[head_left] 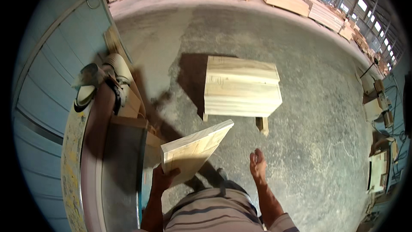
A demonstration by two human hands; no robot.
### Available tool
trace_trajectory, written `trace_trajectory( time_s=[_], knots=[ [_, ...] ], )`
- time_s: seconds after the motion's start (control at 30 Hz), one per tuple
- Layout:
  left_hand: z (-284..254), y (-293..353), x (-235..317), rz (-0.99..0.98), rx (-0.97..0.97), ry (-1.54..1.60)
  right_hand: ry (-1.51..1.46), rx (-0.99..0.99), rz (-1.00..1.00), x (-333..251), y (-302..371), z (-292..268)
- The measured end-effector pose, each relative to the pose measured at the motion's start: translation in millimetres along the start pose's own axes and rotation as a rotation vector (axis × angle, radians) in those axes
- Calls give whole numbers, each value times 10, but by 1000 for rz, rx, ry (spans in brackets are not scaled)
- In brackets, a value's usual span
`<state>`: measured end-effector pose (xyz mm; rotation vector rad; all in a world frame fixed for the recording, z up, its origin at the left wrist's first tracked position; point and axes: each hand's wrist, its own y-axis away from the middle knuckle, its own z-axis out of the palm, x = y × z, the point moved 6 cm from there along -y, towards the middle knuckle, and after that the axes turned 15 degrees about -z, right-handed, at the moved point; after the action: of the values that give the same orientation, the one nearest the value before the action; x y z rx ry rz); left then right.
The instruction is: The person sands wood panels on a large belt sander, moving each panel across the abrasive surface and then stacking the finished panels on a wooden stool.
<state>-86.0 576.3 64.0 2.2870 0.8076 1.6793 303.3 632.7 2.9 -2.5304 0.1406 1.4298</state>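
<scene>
A pale wooden panel [193, 157], thick and flat, is tilted on edge in front of me. My left hand [163, 179] is closed on its near left end, with the thumb over the face; the fingers behind are partly hidden. To the right of the panel, my right hand [258, 166] is in the air with loosely bent fingers slightly apart, and nothing shows in it. Beyond both hands, a stack of similar panels [242, 88] sits low over the floor on wooden bearers [262, 124].
Close on my left stands a belt sanding machine [96, 146] with a brown belt, a dark table [122, 159] and dust hoses [116, 68]. A blue-grey panelled wall [47, 103] rises behind it. Timber stacks [283, 2] line the far side. Equipment with cables [380, 163] is at right.
</scene>
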Motion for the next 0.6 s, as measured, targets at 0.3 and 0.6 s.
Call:
trace_trajectory(
  time_s=[0.3, 0.6],
  knots=[
    [-259, 99, 655, 202, 78, 568, 55, -111, 168, 1027, 247, 465],
    [-490, 74, 429, 264, 27, 1184, -822, 213, 424, 967, -64, 482]
  ],
)
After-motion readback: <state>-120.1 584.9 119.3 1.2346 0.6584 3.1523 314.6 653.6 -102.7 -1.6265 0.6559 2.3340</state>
